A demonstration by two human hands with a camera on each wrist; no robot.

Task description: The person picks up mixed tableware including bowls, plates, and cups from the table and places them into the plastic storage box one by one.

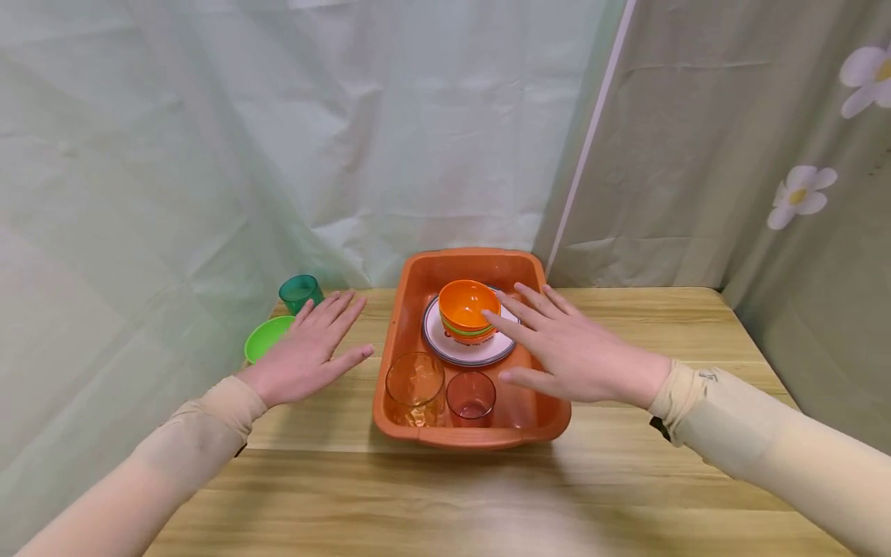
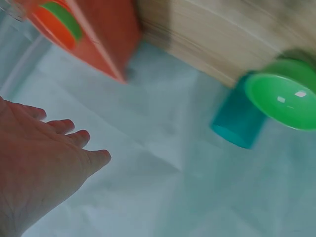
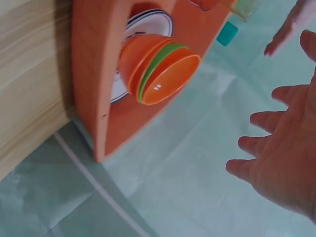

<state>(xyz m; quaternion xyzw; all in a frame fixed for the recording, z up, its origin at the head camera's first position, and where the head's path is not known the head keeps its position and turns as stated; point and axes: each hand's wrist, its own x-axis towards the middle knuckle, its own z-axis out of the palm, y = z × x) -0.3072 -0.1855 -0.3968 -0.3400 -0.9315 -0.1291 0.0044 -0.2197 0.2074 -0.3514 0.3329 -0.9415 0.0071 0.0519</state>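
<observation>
An orange plastic basin [image 1: 480, 438] stands on the wooden table. Inside it, a stack of orange and green bowls [image 1: 468, 303] sits on a white plate [image 1: 455, 357] with a dark rim. Toward the near end of the basin are an amber glass [image 1: 415, 381] and a smaller reddish glass [image 1: 471, 397]. My left hand [image 1: 309, 352] hovers to the left of the basin, fingers straight, holding nothing. It partly hides a green bowl [image 1: 264, 338], with a teal cup [image 1: 301, 292] just behind. Over the basin's right side my right hand [image 1: 574, 344] spreads its fingers, also holding nothing.
The wooden table [image 1: 334, 495] reaches in front of the basin and to both sides. Pale curtains [image 1: 418, 139] hang close behind the table and along its left and right, with white flowers [image 1: 800, 196] printed on the right one.
</observation>
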